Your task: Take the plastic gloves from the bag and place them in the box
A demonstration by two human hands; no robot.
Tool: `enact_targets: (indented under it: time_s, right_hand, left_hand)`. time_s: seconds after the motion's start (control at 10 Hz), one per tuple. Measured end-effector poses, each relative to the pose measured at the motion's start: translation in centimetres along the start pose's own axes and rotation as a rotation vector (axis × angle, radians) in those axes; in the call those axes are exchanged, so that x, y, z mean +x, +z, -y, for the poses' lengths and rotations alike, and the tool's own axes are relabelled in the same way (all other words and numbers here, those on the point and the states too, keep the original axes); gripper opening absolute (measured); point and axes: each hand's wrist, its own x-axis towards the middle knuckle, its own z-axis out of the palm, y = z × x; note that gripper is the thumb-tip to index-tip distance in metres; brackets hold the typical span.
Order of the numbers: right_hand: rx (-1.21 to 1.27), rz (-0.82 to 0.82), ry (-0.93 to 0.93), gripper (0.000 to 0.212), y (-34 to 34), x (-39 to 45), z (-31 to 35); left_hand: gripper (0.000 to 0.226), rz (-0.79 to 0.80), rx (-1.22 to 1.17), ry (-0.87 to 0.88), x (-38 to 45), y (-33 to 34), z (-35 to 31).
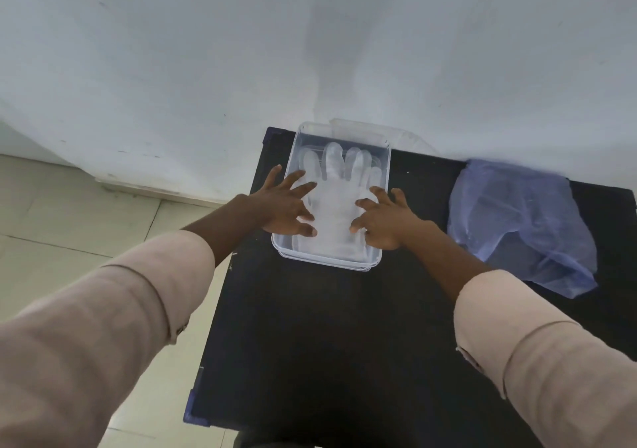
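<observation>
2 pale pink sleeves fill the bottom corners of the view, pushed up the forearms, and both arms reach forward over a black table (327, 337) toward a clear plastic box (385, 178) that stands at the table's far edge, close to the white wall.

The left hand (286, 206) lies flat with its fingers spread wide, crossing the box's left rim so that the fingertips press on the plastic gloves (336, 202) inside. The right hand (382, 221) mirrors it from the right side, fingers splayed and resting on the same stack. Neither hand grips anything; both look to be flattening or smoothing the gloves down.

The gloves are translucent white and lie inside the box, fingers pointing away from the person toward the wall. They seem to be a layered stack, though how many there are cannot be told. Behind the box a second clear piece, probably its lid (365, 128), leans by the wall.

To the right, well apart from the box, a thin blue plastic bag (517, 220) lies crumpled and slack on the table. It looks flat and largely emptied, but whether any gloves remain inside cannot be seen.

Judging from this, the task is near its end: the gloves are in the box and are being settled, with at most a check of the bag and perhaps the lid left to do.

No brand, label or legible writing shows on the box, bag, gloves or table.
</observation>
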Motion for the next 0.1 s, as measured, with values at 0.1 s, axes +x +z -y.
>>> enact_targets:
  time_s: [0.1]
  right_hand:
    - [0.173, -0.302, -0.040, 0.047, -0.39, -2.02, -0.48]
  left_hand:
    - [0.044, -0.231, -0.295, -0.050, -1.15, -1.58, -1.33]
